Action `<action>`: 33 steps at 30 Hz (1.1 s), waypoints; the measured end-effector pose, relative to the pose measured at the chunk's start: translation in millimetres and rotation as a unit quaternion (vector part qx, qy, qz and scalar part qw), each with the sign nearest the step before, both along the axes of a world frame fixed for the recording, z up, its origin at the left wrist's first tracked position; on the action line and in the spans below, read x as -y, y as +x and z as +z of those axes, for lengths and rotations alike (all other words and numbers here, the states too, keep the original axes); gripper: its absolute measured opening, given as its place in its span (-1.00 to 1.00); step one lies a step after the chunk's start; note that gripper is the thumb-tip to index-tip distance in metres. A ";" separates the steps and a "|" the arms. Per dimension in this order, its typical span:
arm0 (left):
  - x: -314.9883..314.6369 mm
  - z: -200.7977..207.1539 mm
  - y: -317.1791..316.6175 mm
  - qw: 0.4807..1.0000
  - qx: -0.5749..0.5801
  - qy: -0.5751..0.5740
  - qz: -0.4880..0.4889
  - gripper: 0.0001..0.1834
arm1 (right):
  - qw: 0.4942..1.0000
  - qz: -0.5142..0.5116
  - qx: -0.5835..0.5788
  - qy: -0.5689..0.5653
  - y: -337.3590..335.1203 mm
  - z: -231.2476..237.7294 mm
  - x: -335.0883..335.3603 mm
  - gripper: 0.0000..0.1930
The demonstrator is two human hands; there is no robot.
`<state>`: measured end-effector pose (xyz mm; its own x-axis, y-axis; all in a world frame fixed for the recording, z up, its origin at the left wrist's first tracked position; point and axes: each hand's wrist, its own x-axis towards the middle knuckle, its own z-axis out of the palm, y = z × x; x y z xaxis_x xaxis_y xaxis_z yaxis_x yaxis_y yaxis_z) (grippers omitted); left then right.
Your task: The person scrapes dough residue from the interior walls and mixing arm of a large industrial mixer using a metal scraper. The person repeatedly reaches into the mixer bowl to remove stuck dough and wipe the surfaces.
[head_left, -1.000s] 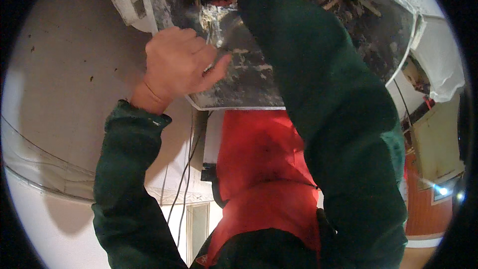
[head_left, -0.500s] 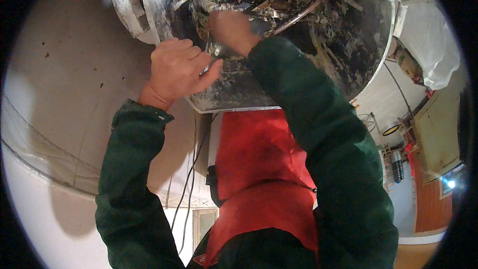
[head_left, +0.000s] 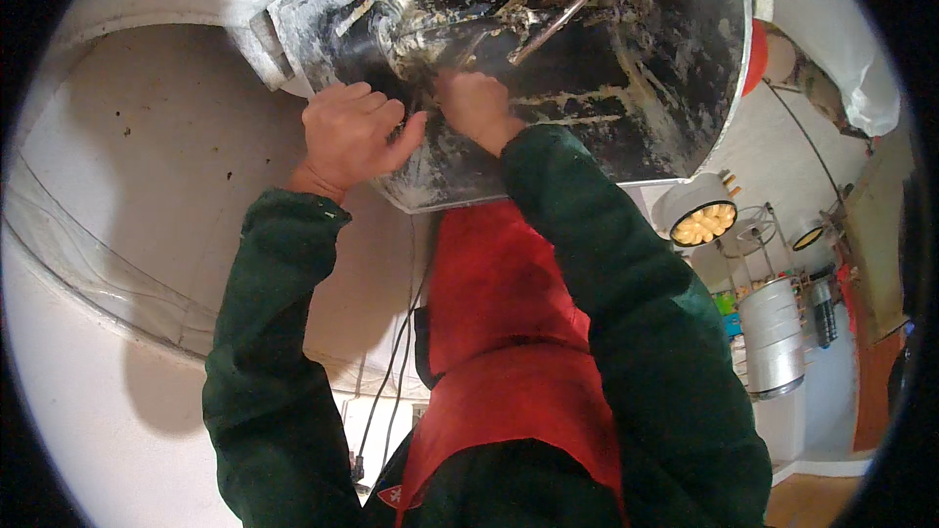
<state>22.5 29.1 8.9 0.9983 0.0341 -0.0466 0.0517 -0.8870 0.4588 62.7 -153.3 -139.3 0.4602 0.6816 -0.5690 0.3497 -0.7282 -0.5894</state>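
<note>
A dark, stained metal trough [head_left: 675, 88] with a pale rim fills the upper middle of the view. My left hand [head_left: 352, 137] is curled over its left edge, thumb stretched toward the inside. Within the trough, my right hand [head_left: 474, 108] is closed, just right of the left thumb; whatever its fingers hold is hidden. Beyond my right hand lie a crusted, pale lump-coated fitting [head_left: 406, 44] and a brownish metal rod [head_left: 567, 15] that slants to the upper right. A red apron [head_left: 509, 332] hangs below the trough's near edge.
A large, pale curved hollow [head_left: 166, 147] opens at left. Dark cables [head_left: 391, 372] hang beside the apron. At right are a round container of yellow pieces [head_left: 704, 223], a silvery cylinder [head_left: 773, 337], a red round thing [head_left: 755, 57] and a white plastic bag [head_left: 869, 88].
My right hand has come nearer and lower inside the trough, uncovering the crusted fitting. My left hand keeps its place on the edge. The view has shifted, showing more at right.
</note>
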 end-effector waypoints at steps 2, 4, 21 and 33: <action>0.4 -1.1 -0.8 1.000 0.000 0.004 -0.004 -0.63 | 1.000 0.004 0.016 -0.005 -8.2 -7.9 -4.2 -0.83; 0.5 -1.6 -2.0 1.000 0.000 0.012 -0.007 -0.63 | 0.999 0.025 0.030 -0.010 -9.8 -13.0 -12.6 -0.85; 1.0 -3.3 -5.7 1.000 0.002 0.004 0.003 -0.64 | 0.996 0.073 0.027 0.049 37.3 9.0 -46.4 -0.81; 1.1 -3.1 -6.0 1.000 0.001 0.026 -0.005 -0.63 | 0.979 0.191 -0.070 0.016 67.7 18.2 -74.1 -0.73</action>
<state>16.5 28.1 5.8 0.9987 0.0265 -0.0436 0.0422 -0.9100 0.4125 130.4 -79.3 -121.1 0.0876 0.8079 -0.5828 0.5076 -0.5396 -0.6717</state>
